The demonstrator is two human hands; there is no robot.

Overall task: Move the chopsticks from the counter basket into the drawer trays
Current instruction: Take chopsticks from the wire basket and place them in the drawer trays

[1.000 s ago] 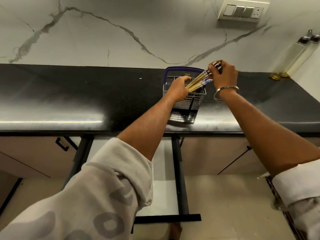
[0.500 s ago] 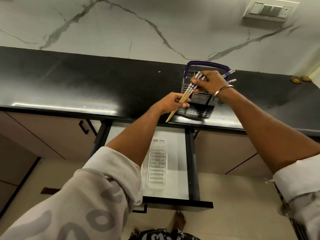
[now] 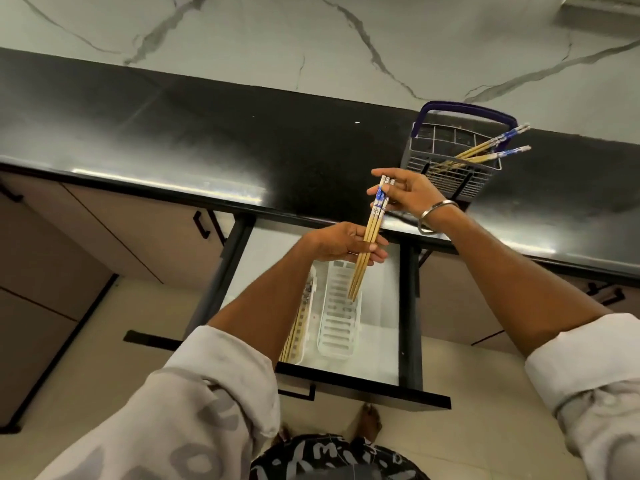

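Observation:
A small bundle of wooden chopsticks [image 3: 372,226] with blue-patterned tops hangs over the open drawer [image 3: 381,341], tips pointing down. My right hand [image 3: 414,195] pinches the patterned top end. My left hand [image 3: 341,242] grips the shafts lower down. Below the tips lies a white slotted tray [image 3: 337,323] with nothing in it. A second tray [image 3: 301,327] to its left holds chopsticks, partly hidden by my left forearm. The wire basket [image 3: 450,157] with a blue handle stands on the black counter [image 3: 207,140], and two chopsticks [image 3: 485,152] lean out of it to the right.
Closed cabinet doors [image 3: 138,244] flank the drawer on both sides. The drawer's dark front edge [image 3: 363,393] juts toward my body, with my foot [image 3: 369,420] on the tiled floor below. A marble wall backs the counter.
Both hands have carried the bundle from the basket down over the open drawer, turning it nearly upright. My view has tilted down, showing the drawer and both trays.

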